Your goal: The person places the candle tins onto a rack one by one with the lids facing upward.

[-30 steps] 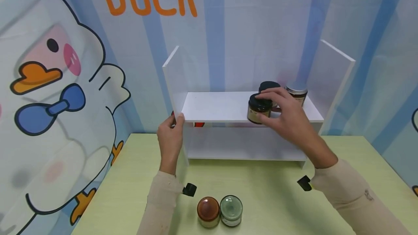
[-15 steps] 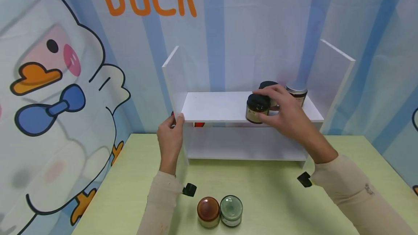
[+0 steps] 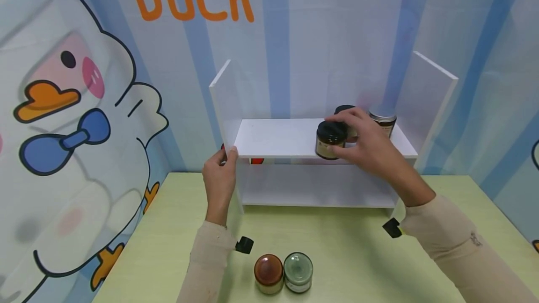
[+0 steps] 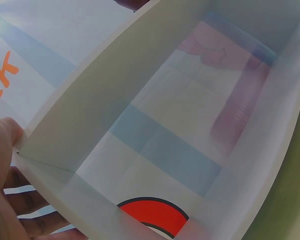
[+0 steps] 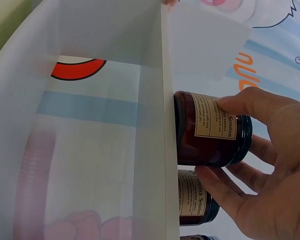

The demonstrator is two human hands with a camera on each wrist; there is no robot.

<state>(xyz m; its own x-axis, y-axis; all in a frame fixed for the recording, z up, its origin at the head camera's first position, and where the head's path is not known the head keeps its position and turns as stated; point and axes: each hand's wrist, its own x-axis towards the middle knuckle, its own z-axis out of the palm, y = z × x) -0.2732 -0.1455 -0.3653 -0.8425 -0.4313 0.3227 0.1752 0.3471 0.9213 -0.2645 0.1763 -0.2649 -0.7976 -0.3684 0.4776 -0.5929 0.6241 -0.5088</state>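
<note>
My right hand [image 3: 370,144] grips a dark amber candle jar [image 3: 330,146] with a black lid and cream label. That jar stands at the front edge of the upper board of a white two-tier shelf [image 3: 278,137]. In the right wrist view, my thumb lies on the label of the candle jar [image 5: 209,127], and a finger reaches between it and a second labelled jar [image 5: 192,197]. My left hand [image 3: 221,179] holds the shelf's left side panel at upper-board height. In the left wrist view, the fingers [image 4: 32,207] go behind that panel.
Behind my right hand stand a black-lidded jar [image 3: 343,108] and a silver-lidded jar [image 3: 384,120], both partly hidden. On the table [image 3: 345,256] nearer me, a brown jar [image 3: 268,272] and a green jar [image 3: 298,271] stand side by side. A printed duck backdrop [image 3: 316,36] hangs behind.
My right hand has shifted slightly left along the shelf with the candle jar. My left hand has stayed on the side panel.
</note>
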